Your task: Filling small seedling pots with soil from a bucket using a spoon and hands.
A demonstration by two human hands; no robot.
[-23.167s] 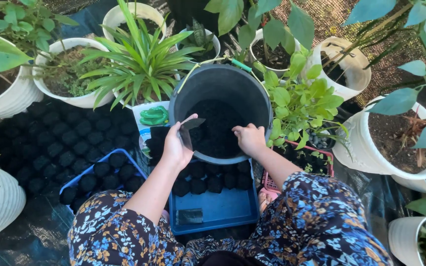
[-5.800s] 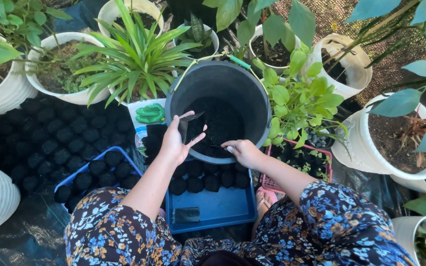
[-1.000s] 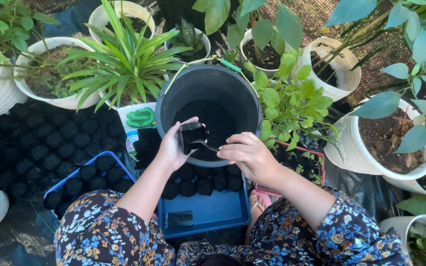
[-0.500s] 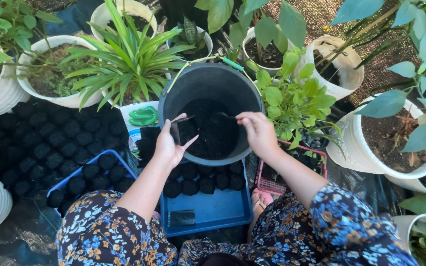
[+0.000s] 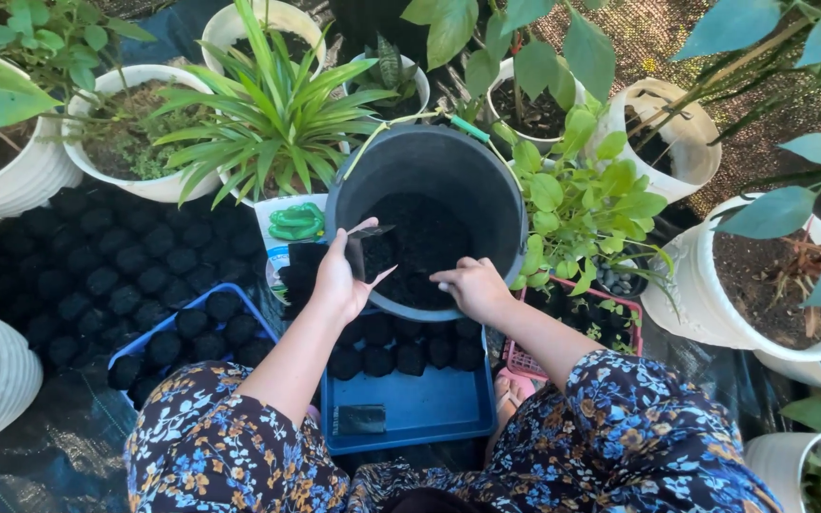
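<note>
A dark grey bucket [image 5: 429, 152] of black soil [image 5: 420, 233] stands in front of me. My left hand [image 5: 336, 283] holds a small black planting bag [image 5: 365, 250] open over the bucket's near rim. My right hand [image 5: 472, 287] is curled low inside the bucket at the soil, closed on a small spoon that the hand mostly hides. Below the bucket a blue tray [image 5: 420, 408] carries a row of filled black bags [image 5: 382, 359] and one flat empty bag [image 5: 361, 419].
A second blue tray [image 5: 239, 296] of filled bags lies at the left, beside many more filled bags [image 5: 97, 266] on black sheeting. White pots [image 5: 11, 180] with plants ring the spot. A pink basket [image 5: 525, 361] sits at the right, a leafy plant [image 5: 582, 204] above it.
My right hand has come back from the far side of the bucket to its near side and dipped to the soil. The left hand still holds the bag at the rim.
</note>
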